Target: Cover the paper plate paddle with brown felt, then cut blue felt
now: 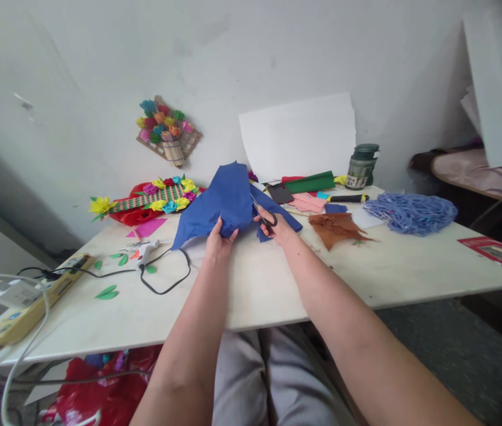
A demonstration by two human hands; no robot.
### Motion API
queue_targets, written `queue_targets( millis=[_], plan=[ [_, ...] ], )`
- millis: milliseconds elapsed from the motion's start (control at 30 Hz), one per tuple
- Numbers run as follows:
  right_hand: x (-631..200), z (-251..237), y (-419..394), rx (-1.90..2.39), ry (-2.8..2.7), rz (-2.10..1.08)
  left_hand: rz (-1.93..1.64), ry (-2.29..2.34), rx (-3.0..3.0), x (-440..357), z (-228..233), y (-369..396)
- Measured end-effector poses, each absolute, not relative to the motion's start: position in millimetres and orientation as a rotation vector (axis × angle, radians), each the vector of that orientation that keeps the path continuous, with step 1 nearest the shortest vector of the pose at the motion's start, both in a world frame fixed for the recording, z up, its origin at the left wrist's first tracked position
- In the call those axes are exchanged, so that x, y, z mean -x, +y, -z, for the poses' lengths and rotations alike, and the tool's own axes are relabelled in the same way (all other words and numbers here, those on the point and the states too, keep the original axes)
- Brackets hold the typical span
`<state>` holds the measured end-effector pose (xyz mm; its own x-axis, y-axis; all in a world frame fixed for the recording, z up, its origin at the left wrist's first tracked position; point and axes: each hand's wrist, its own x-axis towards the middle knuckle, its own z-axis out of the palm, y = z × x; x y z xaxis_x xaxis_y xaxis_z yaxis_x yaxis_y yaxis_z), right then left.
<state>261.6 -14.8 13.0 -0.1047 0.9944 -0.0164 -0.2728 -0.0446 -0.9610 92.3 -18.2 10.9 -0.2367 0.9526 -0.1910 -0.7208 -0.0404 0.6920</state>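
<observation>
My left hand (pixel 219 239) grips the lower edge of a large blue paper sheet (pixel 224 198) lifted above the white table (pixel 269 284). My right hand (pixel 280 228) holds black-handled scissors (pixel 263 216), fingers through the loops, blades pointing up-left into the blue sheet's right side. Part of the blue sheet lies on the table to the right of the scissors.
A glue gun (pixel 147 251) with black cord and green paper leaves (pixel 107 291) lie left; a power strip (pixel 33 305) sits at the left edge. Brown paper (pixel 337 228), a blue mesh heap (pixel 411 212), a dark jar (pixel 363 165), coloured paper rolls and flower crafts (pixel 153 198) stand behind.
</observation>
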Motion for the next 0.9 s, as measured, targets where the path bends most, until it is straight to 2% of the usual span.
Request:
queue_targets(
  millis=[300, 667, 900],
  plan=[
    [-279.1, -8.1, -5.9, 0.891, -1.215, -1.662, -1.558, 0.853, -0.417, -90.4, -13.2, -20.5],
    [-274.8, -7.3, -5.5, 0.89, -1.144, -1.551, -1.53, 0.821, -0.459, -86.7, -9.9, -18.9],
    [-278.6, -6.7, -7.3, 0.871, -1.256, -1.625, -1.538, 0.811, -0.464, -81.9, -7.0, -16.0]
  ],
)
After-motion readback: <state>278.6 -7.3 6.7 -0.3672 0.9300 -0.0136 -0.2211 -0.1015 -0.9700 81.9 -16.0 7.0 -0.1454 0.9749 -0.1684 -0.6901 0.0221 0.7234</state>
